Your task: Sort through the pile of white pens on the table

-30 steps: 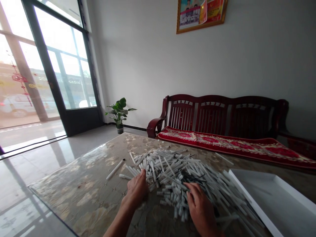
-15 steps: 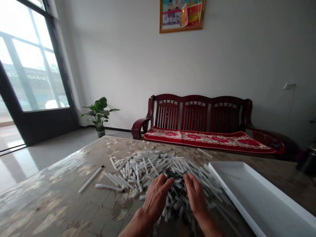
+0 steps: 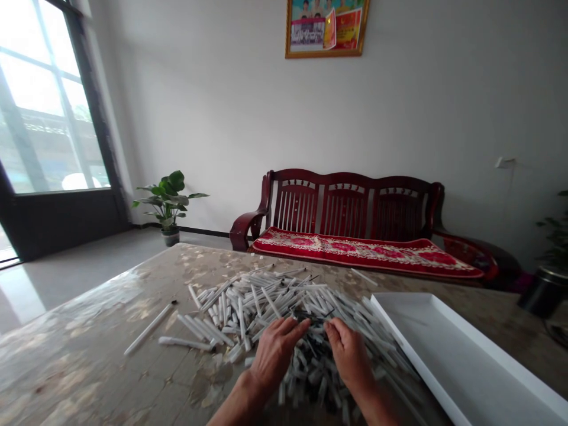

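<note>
A large heap of slim white pen-like tubes, some with dark tips, is spread over the middle of the table. Small black pieces lie among the tubes between and below my hands. My left hand rests at the heap's near side, its fingers curled and drawn together. Opposite it, my right hand is closed with thumb and fingertips pinched, close to a few thin dark bits. What either hand pinches is hidden or too small to name. The tubes nearest me are blurred.
A shallow white tray stands right of the heap. One loose tube lies apart at the left on the patterned tabletop. Beyond the table are a dark red wooden bench and a potted plant.
The view has turned slightly to the right. My right hand has come a little nearer my left, its fingers more curled inward. Black pieces below the hands have shifted.
</note>
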`<state>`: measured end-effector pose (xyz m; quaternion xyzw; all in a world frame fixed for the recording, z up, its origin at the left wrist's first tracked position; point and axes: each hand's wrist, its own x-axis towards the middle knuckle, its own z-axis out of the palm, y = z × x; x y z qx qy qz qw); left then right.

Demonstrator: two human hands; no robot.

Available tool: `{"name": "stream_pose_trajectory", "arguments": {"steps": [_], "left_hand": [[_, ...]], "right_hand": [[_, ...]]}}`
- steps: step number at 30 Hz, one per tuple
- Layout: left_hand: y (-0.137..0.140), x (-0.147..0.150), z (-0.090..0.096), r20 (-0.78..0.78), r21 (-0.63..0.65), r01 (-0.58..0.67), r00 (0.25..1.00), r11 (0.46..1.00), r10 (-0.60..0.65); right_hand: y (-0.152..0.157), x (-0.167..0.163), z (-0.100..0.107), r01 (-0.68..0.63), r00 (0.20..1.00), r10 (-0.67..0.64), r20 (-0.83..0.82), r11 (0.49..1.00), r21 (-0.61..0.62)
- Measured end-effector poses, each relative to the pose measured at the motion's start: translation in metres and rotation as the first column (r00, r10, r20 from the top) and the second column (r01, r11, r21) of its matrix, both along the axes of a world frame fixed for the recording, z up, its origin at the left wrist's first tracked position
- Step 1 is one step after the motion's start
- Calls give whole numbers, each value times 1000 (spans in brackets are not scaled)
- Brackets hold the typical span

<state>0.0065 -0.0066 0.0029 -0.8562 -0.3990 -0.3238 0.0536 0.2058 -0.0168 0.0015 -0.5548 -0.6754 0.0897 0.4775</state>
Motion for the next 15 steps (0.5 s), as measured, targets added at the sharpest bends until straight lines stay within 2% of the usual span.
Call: {"name": "stream_pose_trajectory", "arguments": {"steps": [3, 8, 10, 15], "left_hand": [[1, -6, -4, -31, -16, 21, 999, 1000, -22], [2, -8, -7, -9, -36, 2, 1000, 999, -3], [2, -7, -8, 14, -29, 0, 1000, 1000, 0], [6, -2, -12, 47, -9, 8, 999, 1000, -7]], "right_hand": [[-3, -2, -3, -50, 999, 50, 8, 999, -7], [-3, -4, -8, -129, 986, 116, -122, 987, -99], [-3, -3, -8, -105, 987, 90, -133, 988, -113], [0, 1, -11, -32, 999, 28, -33, 991, -133]]}}
